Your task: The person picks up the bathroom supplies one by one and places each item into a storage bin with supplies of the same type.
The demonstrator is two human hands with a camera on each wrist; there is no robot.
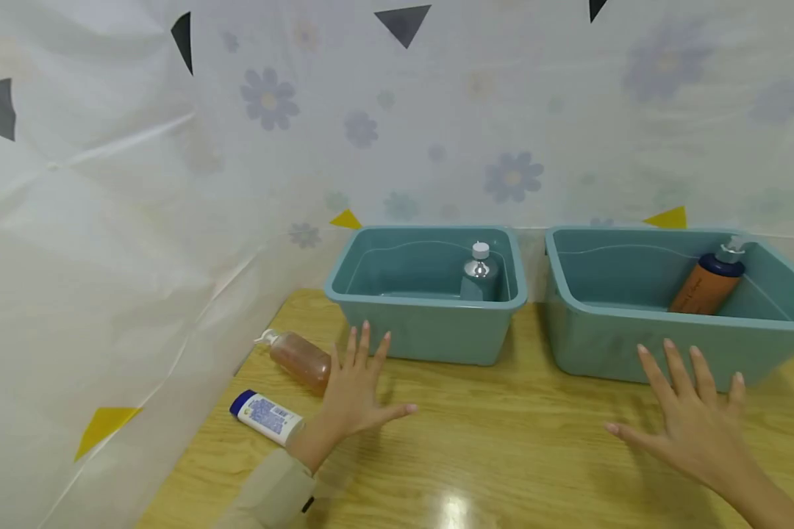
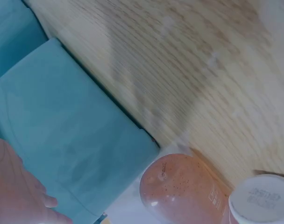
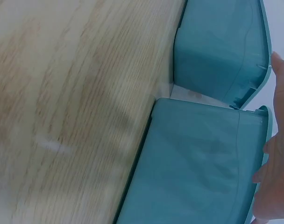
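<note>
My left hand hovers flat with fingers spread over the wooden table, just in front of the left teal tub. My right hand is spread the same way before the right teal tub. Neither hand holds anything. Beside the left hand lie a pink pump bottle and a white tube with a blue cap. A clear bottle with a white cap stands in the left tub. An orange bottle with a blue top leans in the right tub.
A flowered plastic sheet walls the table at the back and left. The two tubs stand side by side with a narrow gap. In the left wrist view the pink bottle lies close to the tub wall.
</note>
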